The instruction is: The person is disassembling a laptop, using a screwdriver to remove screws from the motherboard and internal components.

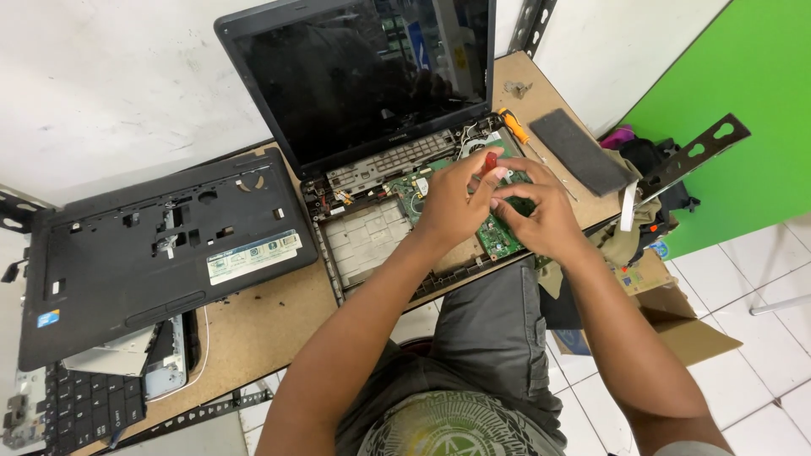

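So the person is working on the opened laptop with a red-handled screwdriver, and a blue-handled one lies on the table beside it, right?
Not quite. The spare screwdriver lying on the table has an orange handle, not blue, as the head view shows. The rest holds: the left hand holds a red-handled screwdriver over the opened laptop.

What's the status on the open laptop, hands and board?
Left hand grips red-handled screwdriver over green board. Right hand steadies beside it. Orange screwdriver lies apart, nothing blocking.

wooden table [253, 325] | opened laptop [380, 160] | palmrest cover [160, 253] | keyboard [84, 409] | orange screwdriver [514, 127]
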